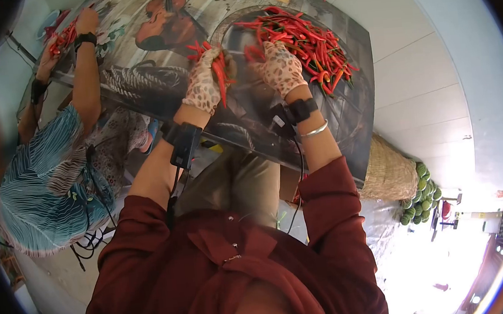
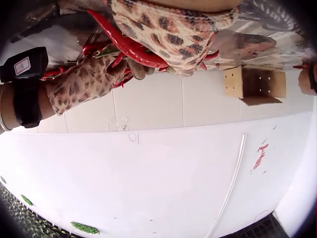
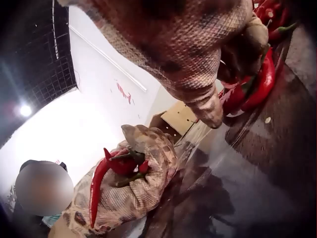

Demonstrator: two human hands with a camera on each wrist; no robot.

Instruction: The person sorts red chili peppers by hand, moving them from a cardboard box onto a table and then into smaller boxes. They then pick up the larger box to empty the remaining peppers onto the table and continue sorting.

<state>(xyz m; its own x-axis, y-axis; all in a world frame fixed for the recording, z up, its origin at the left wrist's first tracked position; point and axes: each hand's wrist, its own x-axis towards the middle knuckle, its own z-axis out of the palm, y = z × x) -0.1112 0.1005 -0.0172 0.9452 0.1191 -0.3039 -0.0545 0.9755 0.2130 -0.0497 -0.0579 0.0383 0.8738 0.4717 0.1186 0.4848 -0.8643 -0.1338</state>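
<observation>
In spotted gloves, both hands are over the printed tabletop. My left hand (image 1: 203, 85) grips several red chillies (image 1: 219, 80), which stick out past its curled fingers; green stems show in the palm in the right wrist view. My right hand (image 1: 282, 71) is at the near left edge of a large heap of red chillies (image 1: 320, 48). Its thumb and fingers close round red chillies (image 3: 257, 89) with green stems, seen low beside the heap in the right wrist view. A gap separates the two hands.
At the left, another person in a patterned teal top (image 1: 53, 184) handles red chillies (image 1: 65, 39) at the same table. A cardboard box (image 2: 262, 84) shows beyond the table. A woven sack (image 1: 389, 170) and a pile of green round produce (image 1: 421, 197) are at the right.
</observation>
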